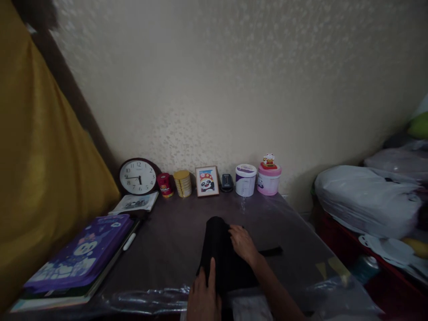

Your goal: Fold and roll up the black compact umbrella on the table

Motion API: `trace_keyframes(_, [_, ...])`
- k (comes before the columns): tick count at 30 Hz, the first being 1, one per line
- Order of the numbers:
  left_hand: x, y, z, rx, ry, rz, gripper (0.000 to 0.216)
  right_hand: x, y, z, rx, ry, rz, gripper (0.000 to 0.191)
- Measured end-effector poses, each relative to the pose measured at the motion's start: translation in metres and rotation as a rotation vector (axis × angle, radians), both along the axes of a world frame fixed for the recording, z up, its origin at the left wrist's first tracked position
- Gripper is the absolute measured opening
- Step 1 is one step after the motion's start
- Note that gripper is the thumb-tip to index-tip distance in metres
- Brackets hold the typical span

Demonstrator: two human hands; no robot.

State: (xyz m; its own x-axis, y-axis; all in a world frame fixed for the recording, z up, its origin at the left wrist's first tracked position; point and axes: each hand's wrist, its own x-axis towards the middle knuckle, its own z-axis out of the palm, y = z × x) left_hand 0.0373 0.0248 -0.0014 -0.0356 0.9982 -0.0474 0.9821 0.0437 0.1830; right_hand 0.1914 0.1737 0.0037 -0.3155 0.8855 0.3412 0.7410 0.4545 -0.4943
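Note:
A black cloth (224, 272), folded over on itself, lies on the dark tabletop in front of me, with a narrow black strap (272, 251) sticking out to its right. My left hand (203, 292) rests on the cloth's near left edge, fingers stretched forward and one digit set apart from the others. On the right side of the fold, my right hand (242, 243) has its fingers bent over the fabric and gripping it. Its fingertips are partly hidden by the cloth. What garment or item the cloth is cannot be made out.
Along the wall stand a clock (137, 177), red tin (165, 185), yellow container (182, 183), picture frame (207, 181), white tub (246, 180) and pink tub (268, 182). Purple folder (82, 252) lies left, near a yellow curtain (43, 178). Plastic-wrapped bundles (368, 196) sit right, past the table edge.

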Motion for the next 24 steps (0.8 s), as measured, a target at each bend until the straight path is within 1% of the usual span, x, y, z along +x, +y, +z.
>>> trace_keyframes(2, [0.001,-0.001,0.002,-0.002,-0.006,0.015,0.074,0.011,0.001,-0.003,-0.024,0.11,-0.172,0.033])
trace_keyframes(4, [0.002,-0.002,0.003,0.006,-0.006,0.027,0.073,0.025,0.002,-0.007,-0.043,0.203,-0.293,0.032])
trace_keyframes(8, [0.004,-0.003,0.008,-0.002,-0.002,0.015,0.07,0.046,-0.004,-0.017,-0.133,0.321,-0.35,0.027])
trace_keyframes(12, [0.003,-0.005,0.017,-0.049,-0.004,0.001,0.067,0.05,-0.021,-0.018,-0.225,0.427,-0.319,0.029])
trace_keyframes(16, [0.002,-0.005,0.016,-0.053,-0.002,0.009,0.068,0.046,-0.034,-0.012,-0.375,0.622,-0.229,0.034])
trace_keyframes(21, [0.003,-0.004,0.013,-0.055,-0.013,0.022,0.069,0.041,-0.036,-0.004,-0.46,0.765,-0.127,0.032])
trace_keyframes(24, [0.003,-0.004,0.015,-0.064,-0.026,0.014,0.067,0.036,-0.034,0.007,-0.505,0.86,-0.097,0.035])
